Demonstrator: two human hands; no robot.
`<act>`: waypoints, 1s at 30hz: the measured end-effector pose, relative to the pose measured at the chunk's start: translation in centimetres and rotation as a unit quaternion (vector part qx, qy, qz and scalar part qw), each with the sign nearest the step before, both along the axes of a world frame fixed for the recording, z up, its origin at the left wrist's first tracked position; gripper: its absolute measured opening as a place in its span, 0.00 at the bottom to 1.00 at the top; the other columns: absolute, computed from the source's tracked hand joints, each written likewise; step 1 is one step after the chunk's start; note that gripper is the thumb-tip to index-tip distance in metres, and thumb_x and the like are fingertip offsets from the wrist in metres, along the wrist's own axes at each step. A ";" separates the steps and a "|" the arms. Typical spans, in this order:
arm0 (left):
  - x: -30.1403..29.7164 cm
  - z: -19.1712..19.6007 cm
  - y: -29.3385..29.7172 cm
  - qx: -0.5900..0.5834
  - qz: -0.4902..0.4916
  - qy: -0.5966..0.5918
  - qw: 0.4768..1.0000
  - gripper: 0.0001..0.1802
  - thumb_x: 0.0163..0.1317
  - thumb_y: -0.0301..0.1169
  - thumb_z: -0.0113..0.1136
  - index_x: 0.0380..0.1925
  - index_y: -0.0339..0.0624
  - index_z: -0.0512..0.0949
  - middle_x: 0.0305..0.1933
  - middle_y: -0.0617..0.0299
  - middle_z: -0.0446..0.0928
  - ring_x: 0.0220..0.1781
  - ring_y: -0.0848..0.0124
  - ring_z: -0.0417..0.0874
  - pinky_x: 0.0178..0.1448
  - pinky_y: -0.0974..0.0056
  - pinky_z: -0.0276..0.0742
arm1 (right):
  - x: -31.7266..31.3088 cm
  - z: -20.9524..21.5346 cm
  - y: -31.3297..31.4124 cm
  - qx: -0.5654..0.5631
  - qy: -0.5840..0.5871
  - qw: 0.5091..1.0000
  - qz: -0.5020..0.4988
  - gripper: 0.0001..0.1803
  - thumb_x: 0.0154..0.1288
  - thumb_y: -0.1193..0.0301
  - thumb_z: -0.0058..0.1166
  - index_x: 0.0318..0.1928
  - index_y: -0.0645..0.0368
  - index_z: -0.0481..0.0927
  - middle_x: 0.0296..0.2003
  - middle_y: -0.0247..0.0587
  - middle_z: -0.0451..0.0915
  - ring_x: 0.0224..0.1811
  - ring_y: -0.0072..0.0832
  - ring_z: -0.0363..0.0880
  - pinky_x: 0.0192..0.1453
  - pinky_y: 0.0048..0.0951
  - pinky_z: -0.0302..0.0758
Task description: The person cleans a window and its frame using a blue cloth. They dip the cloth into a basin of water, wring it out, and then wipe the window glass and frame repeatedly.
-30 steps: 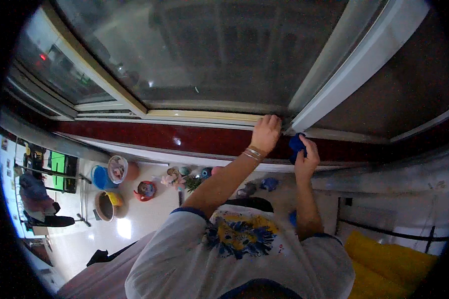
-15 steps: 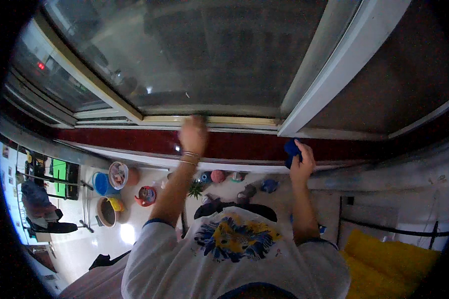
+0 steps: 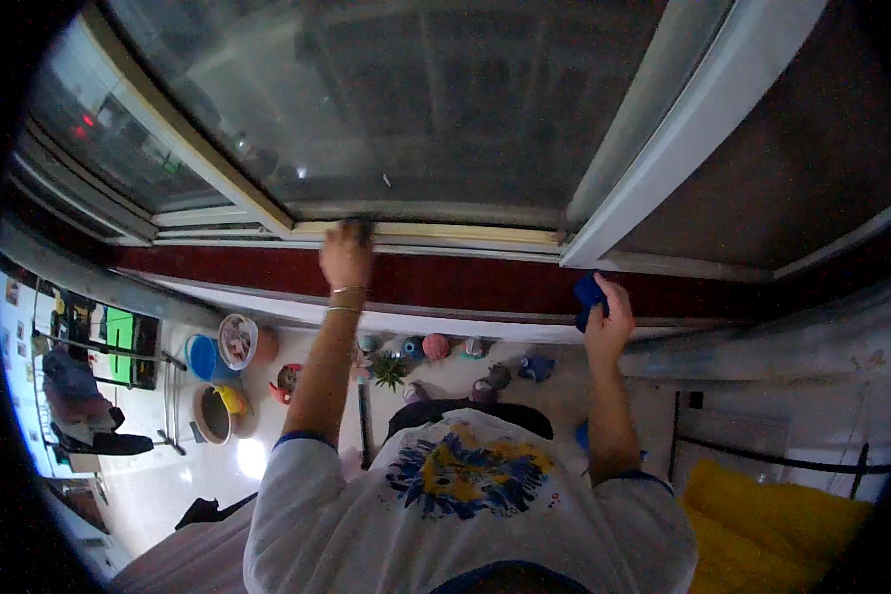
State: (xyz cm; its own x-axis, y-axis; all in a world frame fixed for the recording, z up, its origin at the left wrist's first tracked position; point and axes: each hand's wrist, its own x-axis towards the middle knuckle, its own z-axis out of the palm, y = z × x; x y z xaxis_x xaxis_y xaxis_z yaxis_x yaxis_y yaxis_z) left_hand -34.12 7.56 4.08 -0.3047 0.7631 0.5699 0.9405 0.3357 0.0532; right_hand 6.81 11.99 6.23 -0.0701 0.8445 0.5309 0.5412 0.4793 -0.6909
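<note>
In the head view, indistinct items are held in a pale bucket [image 3: 264, 346]; a yellow item [image 3: 233, 399] is set at a brown tub's rim [image 3: 231, 428]. A blue bundle [image 3: 589, 295] is pinched by the right hand's [image 3: 609, 319] fingers, beyond their tips. At the window rail [image 3: 465, 235], the left hand's [image 3: 347, 260] blurred grip beside a dark item [image 3: 365, 231] cannot be told.

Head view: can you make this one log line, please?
left hand: at long cream window rail, with small dark item, grip unclear | right hand: holding lumpy dark-blue bundle
</note>
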 end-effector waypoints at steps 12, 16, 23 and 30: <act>23.8 -0.1 8.7 -0.016 -0.248 -0.073 0.966 0.11 0.48 0.31 0.56 0.33 0.40 0.79 0.41 0.58 0.73 0.47 0.58 0.73 0.49 0.55 0.73 | -0.1 0.8 0.2 0.017 -0.006 1.000 -0.004 0.28 0.46 0.88 0.47 0.50 0.57 0.79 0.44 0.49 0.78 0.48 0.43 0.76 0.56 0.38 0.71; 18.0 0.5 5.7 -0.069 -0.189 -0.064 0.977 0.11 0.49 0.32 0.57 0.34 0.43 0.78 0.39 0.58 0.74 0.43 0.59 0.75 0.46 0.56 0.74 | 0.4 0.3 0.4 0.022 -0.012 1.000 -0.012 0.28 0.46 0.89 0.47 0.50 0.57 0.79 0.43 0.48 0.78 0.48 0.43 0.76 0.55 0.38 0.71; 3.9 1.4 0.6 0.017 0.000 -0.023 1.000 0.16 0.46 0.36 0.64 0.37 0.45 0.78 0.42 0.57 0.76 0.41 0.54 0.76 0.41 0.52 0.76 | -0.6 0.7 -0.9 -0.002 -0.004 1.000 -0.001 0.28 0.46 0.89 0.47 0.50 0.58 0.78 0.42 0.48 0.79 0.47 0.43 0.76 0.55 0.38 0.72; 21.3 -1.9 8.1 -0.046 -0.201 -0.102 0.973 0.12 0.45 0.34 0.63 0.31 0.42 0.79 0.42 0.56 0.73 0.46 0.56 0.74 0.46 0.52 0.73 | 1.5 -0.7 -1.5 -0.002 0.011 1.000 -0.010 0.28 0.45 0.89 0.46 0.50 0.58 0.79 0.44 0.49 0.78 0.48 0.44 0.76 0.56 0.37 0.71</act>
State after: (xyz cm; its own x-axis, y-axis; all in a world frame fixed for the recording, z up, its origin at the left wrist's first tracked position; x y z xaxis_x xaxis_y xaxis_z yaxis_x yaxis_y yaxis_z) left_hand -12.82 15.66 2.15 -0.0697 0.8891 0.4524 0.9700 -0.0456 0.2389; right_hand 8.26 10.48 5.50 -0.0412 0.8480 0.5284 0.5359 0.4651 -0.7046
